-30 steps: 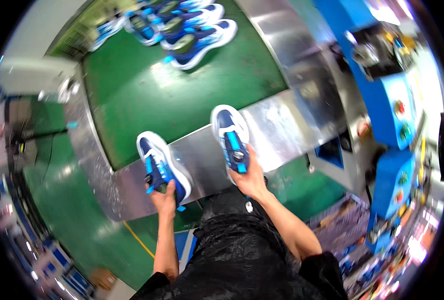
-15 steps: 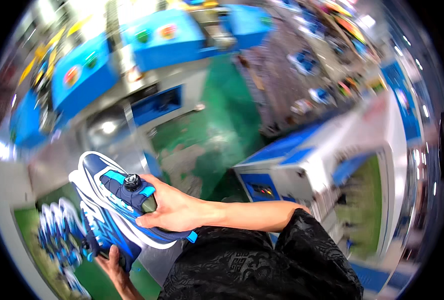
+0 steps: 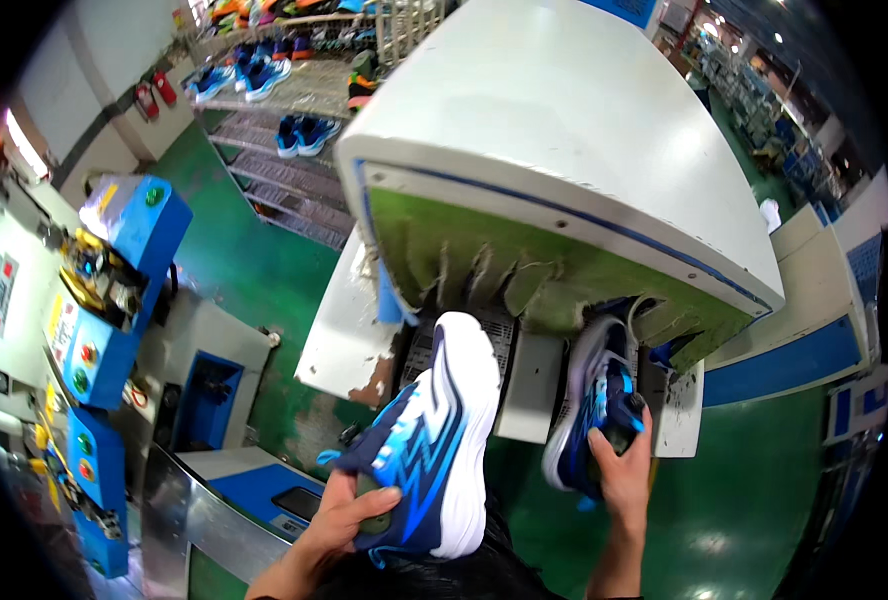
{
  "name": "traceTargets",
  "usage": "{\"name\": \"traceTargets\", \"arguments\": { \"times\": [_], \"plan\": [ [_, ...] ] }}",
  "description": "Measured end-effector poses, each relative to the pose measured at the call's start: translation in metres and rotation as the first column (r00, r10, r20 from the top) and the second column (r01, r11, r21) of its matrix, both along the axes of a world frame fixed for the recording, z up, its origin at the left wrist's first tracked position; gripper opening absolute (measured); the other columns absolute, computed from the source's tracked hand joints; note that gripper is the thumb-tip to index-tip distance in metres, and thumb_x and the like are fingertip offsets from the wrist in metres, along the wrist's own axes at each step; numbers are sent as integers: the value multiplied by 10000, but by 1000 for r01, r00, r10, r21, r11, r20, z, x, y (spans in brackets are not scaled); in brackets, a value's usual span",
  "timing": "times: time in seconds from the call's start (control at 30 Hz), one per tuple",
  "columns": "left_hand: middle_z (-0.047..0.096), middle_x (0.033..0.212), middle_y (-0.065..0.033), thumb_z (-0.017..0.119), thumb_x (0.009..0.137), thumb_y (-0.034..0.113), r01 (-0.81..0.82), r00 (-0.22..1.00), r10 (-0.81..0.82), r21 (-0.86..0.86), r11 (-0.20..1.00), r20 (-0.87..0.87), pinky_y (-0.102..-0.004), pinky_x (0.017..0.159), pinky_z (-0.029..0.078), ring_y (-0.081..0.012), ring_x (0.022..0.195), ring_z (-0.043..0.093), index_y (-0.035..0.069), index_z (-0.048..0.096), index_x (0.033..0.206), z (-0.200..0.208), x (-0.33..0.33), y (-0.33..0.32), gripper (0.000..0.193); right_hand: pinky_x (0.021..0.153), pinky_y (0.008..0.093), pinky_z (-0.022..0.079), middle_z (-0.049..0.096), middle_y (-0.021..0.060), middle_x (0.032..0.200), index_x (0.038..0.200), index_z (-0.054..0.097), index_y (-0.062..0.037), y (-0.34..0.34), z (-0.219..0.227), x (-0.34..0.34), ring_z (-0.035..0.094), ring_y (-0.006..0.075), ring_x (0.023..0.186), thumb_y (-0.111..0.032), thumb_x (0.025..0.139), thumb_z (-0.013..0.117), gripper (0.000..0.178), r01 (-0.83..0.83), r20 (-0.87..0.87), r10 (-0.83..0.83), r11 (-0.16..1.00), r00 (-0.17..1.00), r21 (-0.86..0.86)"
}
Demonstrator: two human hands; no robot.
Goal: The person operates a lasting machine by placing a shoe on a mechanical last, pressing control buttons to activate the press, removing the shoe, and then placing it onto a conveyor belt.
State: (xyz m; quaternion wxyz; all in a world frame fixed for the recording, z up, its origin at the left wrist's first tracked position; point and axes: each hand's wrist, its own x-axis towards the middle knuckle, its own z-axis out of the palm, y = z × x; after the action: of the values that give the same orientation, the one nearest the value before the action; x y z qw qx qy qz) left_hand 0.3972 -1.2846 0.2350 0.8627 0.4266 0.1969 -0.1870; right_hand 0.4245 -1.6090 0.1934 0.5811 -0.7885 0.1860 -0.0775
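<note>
My left hand (image 3: 336, 522) is closed around the heel collar of a blue and white running shoe (image 3: 429, 440). That shoe is tipped on its side, its thick white sole facing right and its toe close to the slatted conveyor (image 3: 419, 352). A matching running shoe (image 3: 584, 405) is in my right hand (image 3: 624, 472), gripped at the ankle opening beside a black dial. Its toe reaches the torn green curtain (image 3: 484, 250) of a white machine (image 3: 574, 110), partly beneath it. Behind the curtain, part of another dark item shows, too hidden to name.
At the back left stands a metal rack (image 3: 274, 175) with several shoes on its shelves. Blue machines (image 3: 104, 350) with green and red buttons line the left side. A steel edge (image 3: 214, 510) runs close by my left arm. Green floor (image 3: 744, 490) lies to the right.
My view has swung to the right, toward the white machine. The two shoes, earlier close together, are now apart, the right one at the curtain. Both hands still hold them.
</note>
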Motion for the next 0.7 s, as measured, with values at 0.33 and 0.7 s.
{"name": "traceTargets", "arguments": {
  "times": [0.33,0.7],
  "plan": [
    [541,1315,-209,752,821,144,-19,884,-403,879,476,237,-375,1071,390,-275,1242,520,-48,331,1432,-42,181,-107,766,1044,388,420,547,258,1306,1386,387,104,-40,-25,113,531,336,1237,-118,846,674,651,108,47,-98,937,994,-333],
    [648,1081,-164,648,872,100,-474,772,-33,609,636,635,-415,946,494,-329,1079,614,39,606,1189,-155,-96,37,325,825,332,552,713,151,967,981,694,17,269,14,-15,701,266,882,64,806,608,201,-966,651,759,181,20,-182]
  ]
}}
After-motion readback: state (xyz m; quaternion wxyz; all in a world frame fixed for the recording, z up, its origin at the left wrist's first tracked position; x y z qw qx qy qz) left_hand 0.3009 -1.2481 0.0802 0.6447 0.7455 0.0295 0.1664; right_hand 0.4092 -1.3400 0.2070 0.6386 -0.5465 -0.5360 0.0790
